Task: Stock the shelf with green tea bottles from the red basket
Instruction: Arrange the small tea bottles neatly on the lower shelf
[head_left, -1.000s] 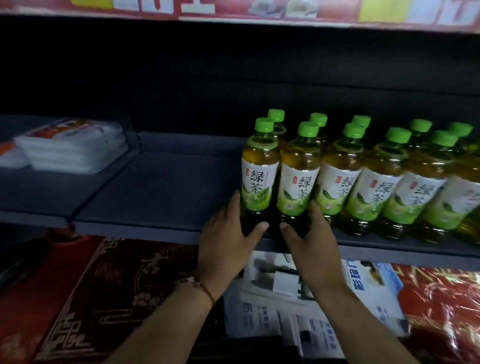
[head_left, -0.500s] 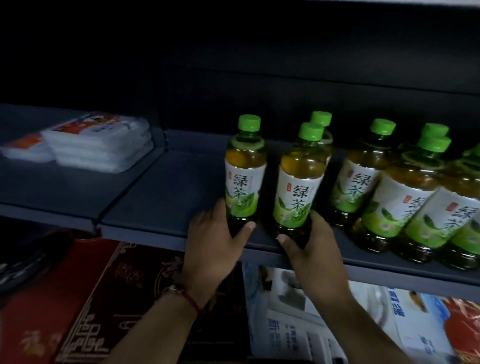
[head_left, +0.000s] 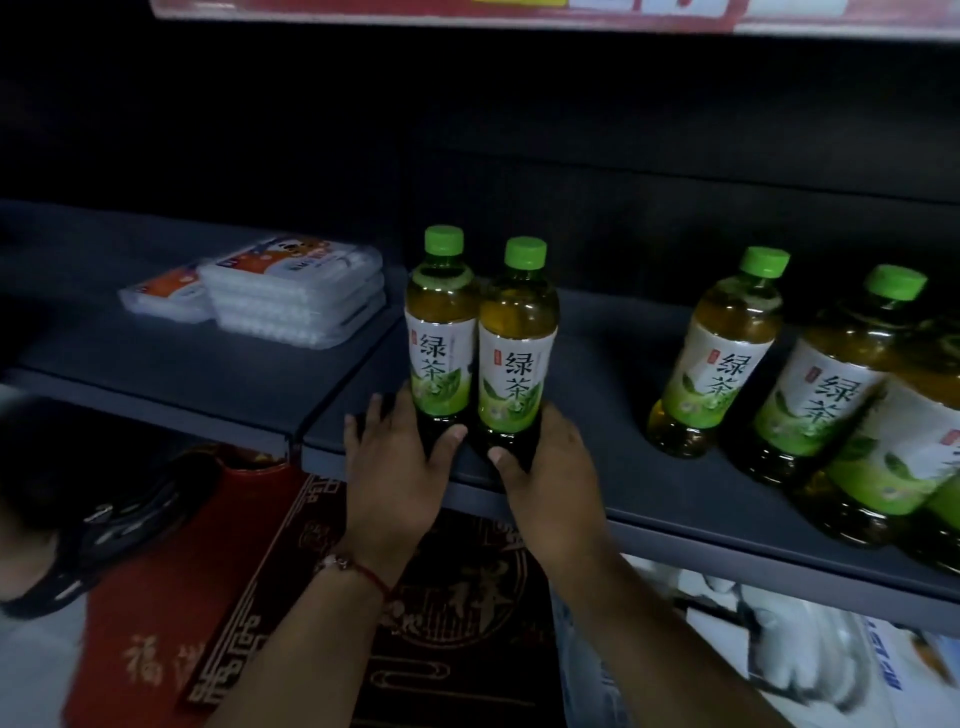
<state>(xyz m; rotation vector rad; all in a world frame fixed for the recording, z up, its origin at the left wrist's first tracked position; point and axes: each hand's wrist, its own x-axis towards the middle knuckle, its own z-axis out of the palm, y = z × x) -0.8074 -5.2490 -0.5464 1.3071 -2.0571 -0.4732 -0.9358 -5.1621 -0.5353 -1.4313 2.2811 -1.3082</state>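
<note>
At the shelf lip nearest you, your left hand (head_left: 400, 467) grips the base of the left green tea bottle (head_left: 441, 327), thumb curled across its dark foot and fingers round the far side; your right hand (head_left: 550, 478) holds the base of the right green tea bottle (head_left: 518, 343) the same way, thumb in front. Both bottles stand upright on the grey shelf (head_left: 675, 499), touching shoulder to shoulder, close behind its front edge

Your risk is low down and close: you hold each bottle only at the foot, so a quick sideways push could tip a tall top, and one falling would knock its neighbour. Slide them too far toward 6 o'clock and a base could slip off the lip onto the red patterned boxes (head_left: 291, 597) below. At 9 o'clock, just past your left knuckles, a seam (head_left: 306, 431) divides this shelf board from the next; a bottle foot dragged over it may catch and rock

For room, you have bare shelf at 3 o'clock between your pair and the standing bottles (head_left: 722, 353) at the right, which sit well apart from yours. Behind your pair, at 12 o'clock, the board runs back bare into shadow; how deep, you cannot tell. At 10 o'clock on the neighbouring board lie clear plastic packs (head_left: 296, 291), stacked, apart from your bottles. Overhead, a red price strip (head_left: 467, 13) marks the upper shelf, well above the caps. No red basket shows
</note>
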